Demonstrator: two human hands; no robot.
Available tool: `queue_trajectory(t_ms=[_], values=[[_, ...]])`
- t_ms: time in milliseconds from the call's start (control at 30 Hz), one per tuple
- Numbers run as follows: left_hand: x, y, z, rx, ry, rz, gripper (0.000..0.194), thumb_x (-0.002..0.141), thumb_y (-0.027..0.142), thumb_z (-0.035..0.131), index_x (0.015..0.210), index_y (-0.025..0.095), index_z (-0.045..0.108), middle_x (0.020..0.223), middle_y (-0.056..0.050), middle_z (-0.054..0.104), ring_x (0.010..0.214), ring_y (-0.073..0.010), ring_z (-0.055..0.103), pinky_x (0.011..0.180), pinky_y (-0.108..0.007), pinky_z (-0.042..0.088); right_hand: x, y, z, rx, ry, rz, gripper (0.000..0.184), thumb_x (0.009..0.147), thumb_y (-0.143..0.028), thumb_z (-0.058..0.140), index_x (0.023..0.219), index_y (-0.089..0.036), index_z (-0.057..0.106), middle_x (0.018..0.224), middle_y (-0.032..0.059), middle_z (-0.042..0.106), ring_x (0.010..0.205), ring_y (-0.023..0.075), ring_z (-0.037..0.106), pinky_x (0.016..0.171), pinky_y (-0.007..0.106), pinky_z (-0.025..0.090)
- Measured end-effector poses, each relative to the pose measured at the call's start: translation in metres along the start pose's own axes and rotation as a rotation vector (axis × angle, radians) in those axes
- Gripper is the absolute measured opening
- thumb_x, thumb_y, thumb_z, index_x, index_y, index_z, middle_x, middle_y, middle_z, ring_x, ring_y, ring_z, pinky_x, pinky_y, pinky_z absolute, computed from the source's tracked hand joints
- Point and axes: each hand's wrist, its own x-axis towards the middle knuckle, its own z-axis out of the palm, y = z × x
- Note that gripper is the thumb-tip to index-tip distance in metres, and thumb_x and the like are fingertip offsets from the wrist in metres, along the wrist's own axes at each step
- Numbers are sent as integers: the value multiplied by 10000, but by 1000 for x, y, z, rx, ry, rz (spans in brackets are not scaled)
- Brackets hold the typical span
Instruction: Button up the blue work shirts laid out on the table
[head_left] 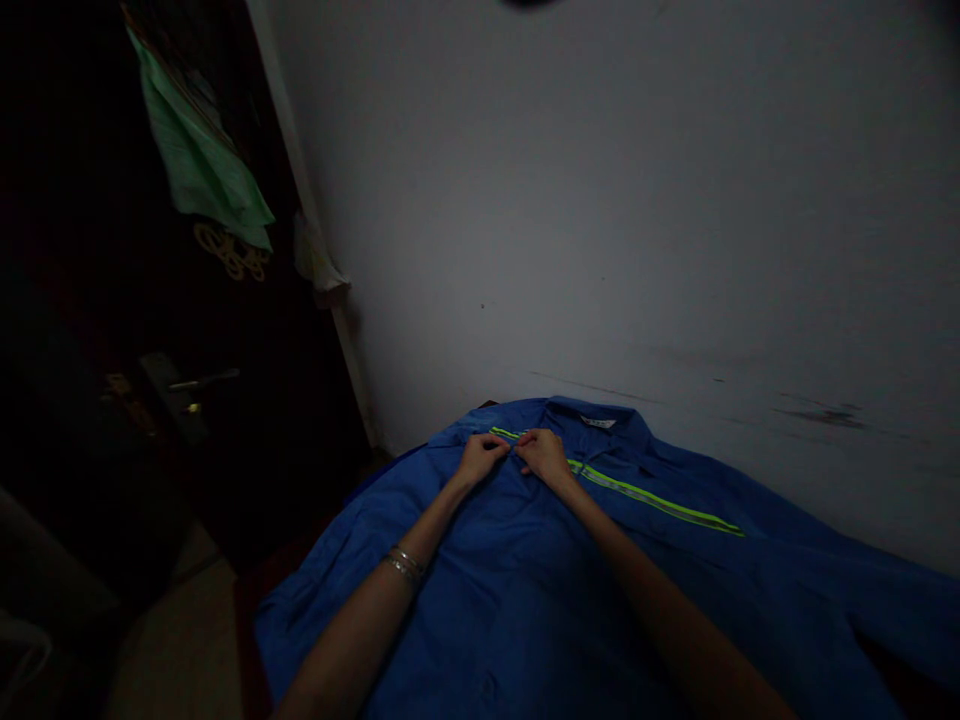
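A blue work jacket (525,560) lies spread out with its collar toward the wall, and a yellow-green and grey reflective stripe (660,503) crosses its chest. My left hand (482,458) pinches the jacket's cloth at the chest, just below the left part of the stripe. Close beside it, my right hand (543,457) also has its fingertips closed on the cloth. The two hands nearly meet there, and whatever small part lies between the fingertips is too dark to make out. A pale label (598,422) shows inside the collar.
A pale wall (637,200) rises right behind the jacket. To the left stands a dark door with a metal handle (202,380). A green cloth (199,150) hangs on the door, and a pale bag (319,262) hangs near its frame.
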Motion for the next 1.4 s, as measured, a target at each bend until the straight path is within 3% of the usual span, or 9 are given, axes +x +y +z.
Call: queue_trajectory(t_ms=[267, 500, 600, 667, 767, 867, 1100, 1300, 1400], values=[[-2, 8, 0, 100, 1, 128, 106, 690, 131, 566, 722, 98, 661, 781, -64, 662, 748, -141, 581, 762, -254, 439, 0, 2, -3, 71, -34, -16, 282, 654, -87, 614, 935, -102, 594, 725, 34, 652, 401, 68, 562, 322, 128, 449], [6, 19, -19, 87, -237, 114, 184, 695, 124, 539, 823, 103, 669, 841, -61, 666, 803, -133, 584, 795, -244, 433, 2, 6, 0, 117, -41, 32, 216, 660, -113, 625, 875, -88, 630, 707, 39, 656, 450, 77, 579, 337, 130, 475], [12, 24, -36, 75, -138, -10, 195, 682, 128, 555, 844, 94, 657, 814, -65, 661, 745, -126, 590, 710, -230, 458, 2, 4, -1, 114, -41, 38, 179, 646, -114, 638, 824, -90, 645, 696, 34, 656, 422, 70, 565, 320, 126, 462], [12, 27, -50, 93, -90, -178, 181, 681, 137, 554, 828, 87, 646, 773, -69, 654, 657, -121, 586, 607, -228, 470, 1, 2, -2, 107, -42, 41, 150, 644, -98, 630, 793, -85, 648, 684, 32, 652, 407, 65, 556, 310, 124, 455], [7, 28, -67, 124, -248, -459, 152, 672, 201, 581, 733, 72, 636, 669, -72, 636, 510, -112, 556, 486, -235, 456, 1, 2, -2, 98, -43, 45, 126, 652, -81, 610, 773, -74, 647, 689, 41, 651, 395, 62, 547, 303, 129, 454], [1, 26, -69, 119, -454, -558, 211, 622, 278, 645, 669, 73, 633, 620, -64, 623, 456, -102, 541, 446, -222, 442, 2, 4, -1, 100, -48, 39, 140, 661, -83, 599, 792, -71, 646, 724, 52, 655, 412, 70, 558, 321, 147, 477], [4, 20, -41, 128, -375, -330, 170, 629, 180, 593, 771, 93, 633, 558, -6, 584, 442, -86, 530, 434, -181, 402, 5, 10, 0, 118, -51, 22, 149, 661, -104, 604, 803, -78, 645, 730, 47, 651, 485, 86, 585, 360, 165, 514], [4, 16, -31, 391, -326, 97, 148, 672, 163, 552, 742, 104, 669, 611, -7, 605, 553, -103, 523, 536, -186, 390, 4, 10, 0, 127, -60, 15, 140, 659, -105, 605, 790, -75, 645, 713, 45, 637, 499, 96, 583, 365, 190, 523], [4, 13, -26, 394, -333, 217, 172, 706, 186, 543, 789, 120, 678, 706, -25, 641, 662, -130, 545, 608, -192, 395, 3, 10, 1, 130, -56, 6, 150, 670, -124, 603, 808, -78, 642, 735, 50, 639, 509, 96, 585, 379, 190, 526]])
